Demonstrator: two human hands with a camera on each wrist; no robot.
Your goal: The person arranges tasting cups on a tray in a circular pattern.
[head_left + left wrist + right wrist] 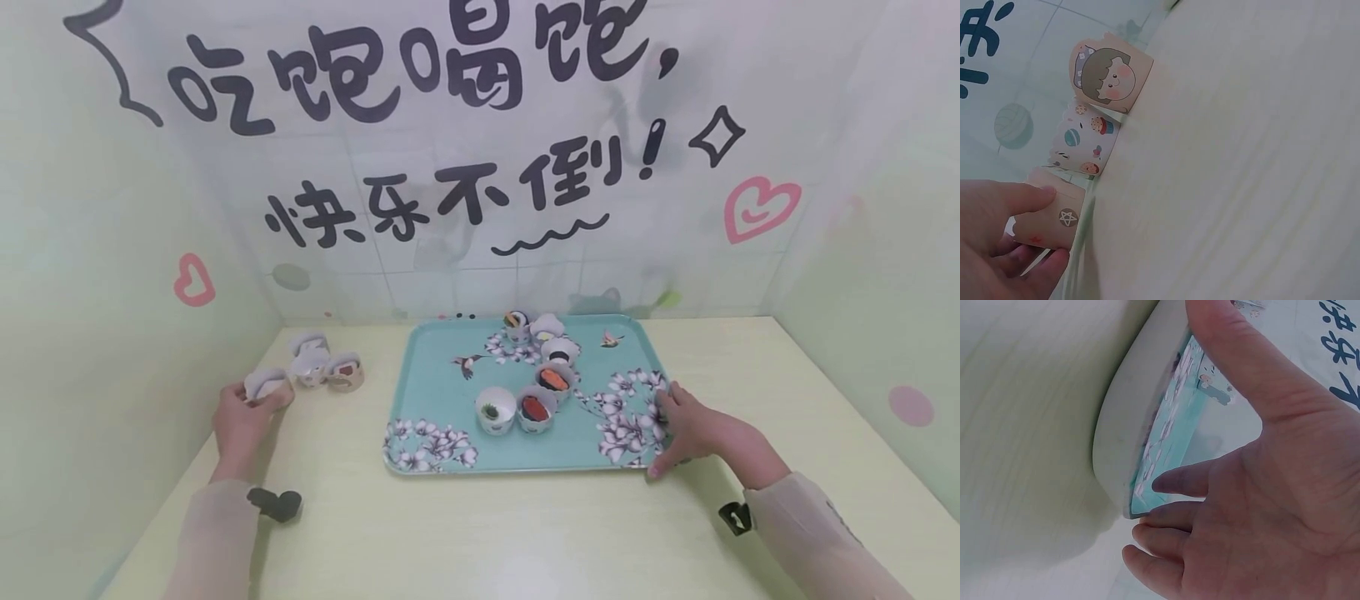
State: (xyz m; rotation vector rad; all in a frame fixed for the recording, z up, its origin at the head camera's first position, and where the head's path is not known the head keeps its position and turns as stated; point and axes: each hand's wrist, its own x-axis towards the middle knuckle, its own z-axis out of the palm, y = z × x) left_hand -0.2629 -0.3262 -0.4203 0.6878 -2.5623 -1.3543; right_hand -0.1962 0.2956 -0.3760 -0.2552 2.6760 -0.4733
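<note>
My left hand [240,425] pinches a small paper cup [279,398] at the table's left side. In the left wrist view the thumb presses this cup [1044,215], printed with a star, while fingers curl under it. Close beside it stand several more paper cups [310,367], one with a cartoon face [1113,78]. The right hand [697,427] touches the near right corner of a turquoise flowered tray [438,367]. Its fingers are nearly straight and spread, with the thumb at the front rim in the right wrist view [1216,319].
On the tray sit several paper cups with sushi-like contents, among them a red-topped one [535,410] and an orange-topped one [554,380]. The pale wooden table [420,533] ends at a back wall [480,283] with lettering; side walls stand left and right.
</note>
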